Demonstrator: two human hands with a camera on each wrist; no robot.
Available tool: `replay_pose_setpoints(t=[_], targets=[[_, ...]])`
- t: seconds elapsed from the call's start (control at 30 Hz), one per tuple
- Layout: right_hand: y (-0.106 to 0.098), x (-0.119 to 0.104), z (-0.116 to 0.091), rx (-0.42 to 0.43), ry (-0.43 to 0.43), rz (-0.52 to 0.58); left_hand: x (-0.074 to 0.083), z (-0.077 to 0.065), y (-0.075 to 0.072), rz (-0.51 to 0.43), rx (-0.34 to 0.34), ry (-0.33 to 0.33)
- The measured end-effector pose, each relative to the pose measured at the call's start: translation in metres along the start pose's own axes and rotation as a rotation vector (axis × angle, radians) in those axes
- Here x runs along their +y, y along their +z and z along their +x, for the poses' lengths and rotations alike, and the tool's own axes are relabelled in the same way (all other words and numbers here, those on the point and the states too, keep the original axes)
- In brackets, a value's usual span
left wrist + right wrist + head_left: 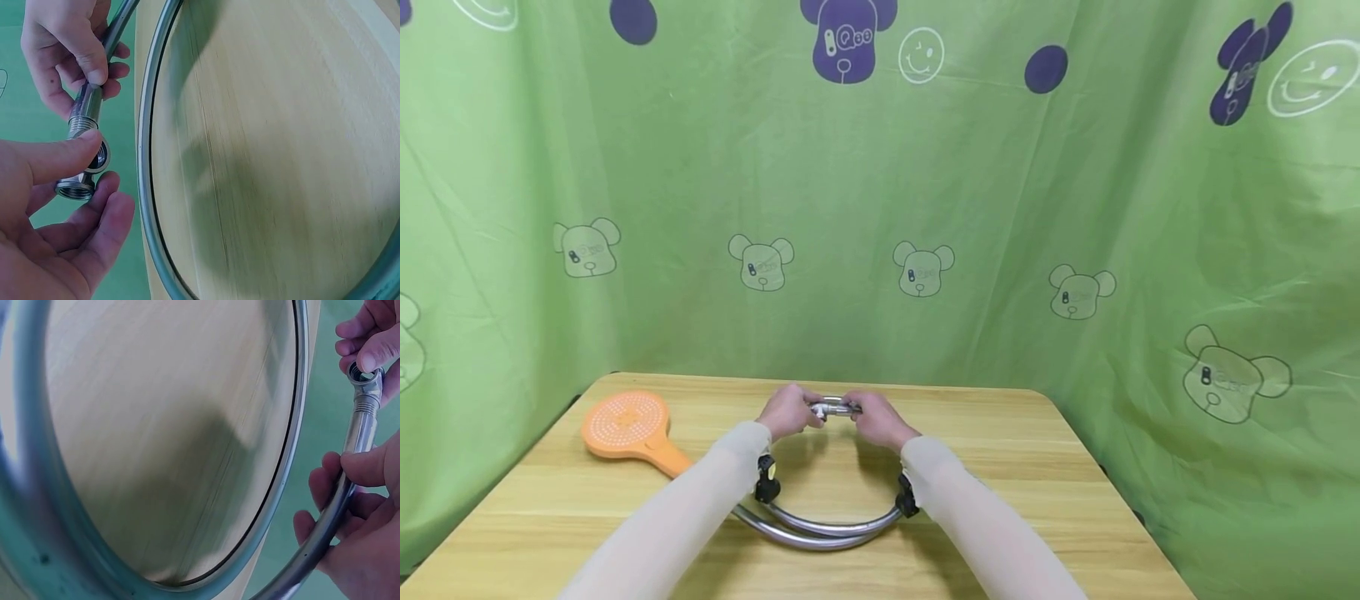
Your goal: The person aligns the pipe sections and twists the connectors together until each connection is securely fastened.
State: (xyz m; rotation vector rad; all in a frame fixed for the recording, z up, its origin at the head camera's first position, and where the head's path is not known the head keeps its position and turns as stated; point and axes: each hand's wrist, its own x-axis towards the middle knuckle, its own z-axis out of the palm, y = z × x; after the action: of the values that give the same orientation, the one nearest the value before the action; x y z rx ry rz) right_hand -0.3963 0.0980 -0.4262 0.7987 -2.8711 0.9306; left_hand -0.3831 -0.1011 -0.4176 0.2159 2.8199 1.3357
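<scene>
Over the far part of the table, my left hand [788, 410] pinches a chrome T-shaped pipe fitting [78, 189] between thumb and fingers. In the left wrist view its threaded open end and a side opening show. My right hand [877, 419] grips the smooth metal end sleeve [360, 432] of a shower hose [820, 543], its fingers curled round the hose just below the sleeve. Sleeve and fitting are joined in line, with a band of screw thread [82, 124] visible between them. The silvery hose loops down toward me and lies in curves on the table.
An orange shower head [627, 423] lies face up at the table's left, its handle passing behind my left forearm. Black wrist cameras sit on both wrists. The wooden table [1022, 467] is enclosed by green printed curtains [850, 325] at the back and sides.
</scene>
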Motion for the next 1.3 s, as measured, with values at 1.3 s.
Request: replay_pose_setpoints(t=[1.3], targets=[[0.0, 0.012, 0.012, -0.109, 0.013, 0.181, -0.013, -0.001, -0.001, -0.048, -0.02, 0.095]])
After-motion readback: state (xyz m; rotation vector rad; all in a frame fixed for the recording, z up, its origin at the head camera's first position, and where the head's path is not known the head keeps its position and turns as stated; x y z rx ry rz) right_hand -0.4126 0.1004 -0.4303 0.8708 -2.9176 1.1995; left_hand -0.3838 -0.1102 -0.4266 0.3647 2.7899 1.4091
